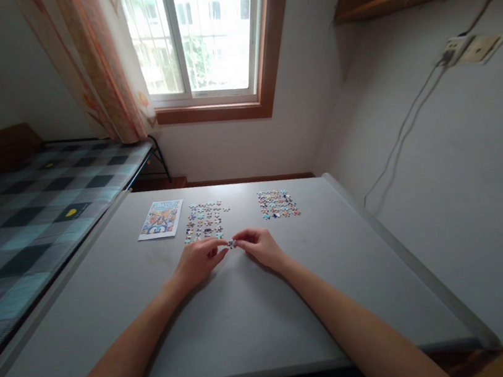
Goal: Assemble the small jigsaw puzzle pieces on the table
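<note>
Crossing the near edge of the grey table (253,332), both bare forearms are converging on one spot. There the left hand (199,261) and right hand (260,246) are pinching a small puzzle piece (231,243) between closed fingertips, low over the tabletop, apparently to steady it. Just beyond, one group of pieces (204,221) is lying spread flat, likely for easy picking, while a second group (278,203) is sitting apart to the right. Left of them, a printed picture (161,218) is lying face up, within easy sight. A checked bed (25,214) is standing alongside.
</note>
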The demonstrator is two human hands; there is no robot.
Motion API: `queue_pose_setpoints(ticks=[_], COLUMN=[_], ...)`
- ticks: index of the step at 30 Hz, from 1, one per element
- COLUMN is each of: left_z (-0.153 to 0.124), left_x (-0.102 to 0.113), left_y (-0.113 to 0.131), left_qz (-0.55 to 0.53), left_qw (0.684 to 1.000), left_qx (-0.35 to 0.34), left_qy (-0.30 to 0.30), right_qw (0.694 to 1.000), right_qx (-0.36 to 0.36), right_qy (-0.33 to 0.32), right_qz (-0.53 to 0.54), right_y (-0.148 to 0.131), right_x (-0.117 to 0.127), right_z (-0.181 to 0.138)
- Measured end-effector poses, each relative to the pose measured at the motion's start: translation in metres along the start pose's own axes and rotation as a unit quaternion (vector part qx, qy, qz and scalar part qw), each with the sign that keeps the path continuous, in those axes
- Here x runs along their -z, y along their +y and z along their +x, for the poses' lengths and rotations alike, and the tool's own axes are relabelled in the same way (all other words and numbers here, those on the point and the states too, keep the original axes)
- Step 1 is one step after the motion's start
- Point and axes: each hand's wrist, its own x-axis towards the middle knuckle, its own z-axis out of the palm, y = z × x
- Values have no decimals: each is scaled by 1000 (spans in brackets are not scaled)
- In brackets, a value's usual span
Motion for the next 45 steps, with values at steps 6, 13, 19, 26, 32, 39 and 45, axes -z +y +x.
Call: queue_pose_setpoints(ticks=[6,13,19,26,32,39,45], left_z=[1,3,5,4,4,4,4], left_x=[1,2,4,4,5,5,5], left_y=[1,-1,0,0,1,-1,-2], left_qz=[3,-7,-14,-5,1,14,20], left_qw=[1000,999,997,998,997,997,996], left_qx=[-7,32,52,49,54,61,67], left_qy=[1,34,55,50,46,50,63], right_qw=[1000,1000,1000,999,999,998,998], right_qx=[10,6,19,32,36,40,47], right_qy=[0,15,24,14,-3,-17,-20], right_qz=[-4,20,-4,-20,-23,-42,-43], right_y=[0,5,7,5,5,6,6], right_x=[-1,-2,-3,-4,-4,-5,-5], right_z=[1,1,1,0,0,-1,-1])
